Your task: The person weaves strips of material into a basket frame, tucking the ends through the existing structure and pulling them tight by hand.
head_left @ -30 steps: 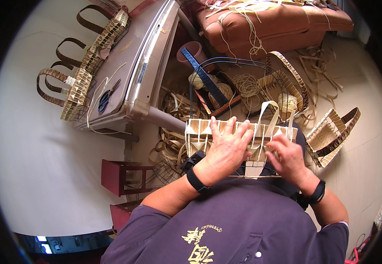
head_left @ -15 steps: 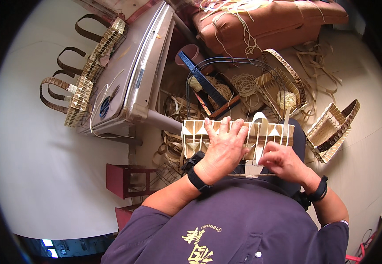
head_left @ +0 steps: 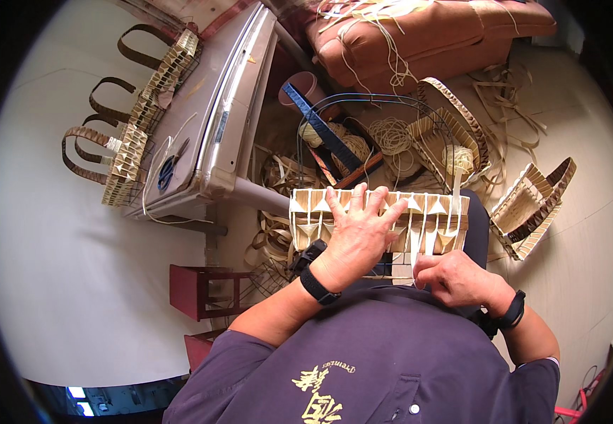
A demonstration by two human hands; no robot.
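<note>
**Woven panel mostly built, right hand working a strip at its lower edge**

The woven panel (head_left: 380, 222) lies across the person's lap at the centre of the frame, just above the purple shirt. Its top row of folded triangles runs the full width and looks finished; the lower right part is still open, with pale vertical strips hanging loose, so the weave there seems left to do. How much more the piece needs cannot be told from here.

The left hand (head_left: 358, 237) lies flat on the panel with fingers spread wide, pressing it down. The right hand (head_left: 455, 278) sits at the lower right edge, fingers curled narrow and pinching a strip (head_left: 455, 201) that rises up past the panel's top.

Compared with half a second ago, the left hand has stayed spread on the panel, while the right hand has slid lower and closer to the body, drawing the strip downward. Finished bags (head_left: 133, 141) remain in the upper left.
</note>
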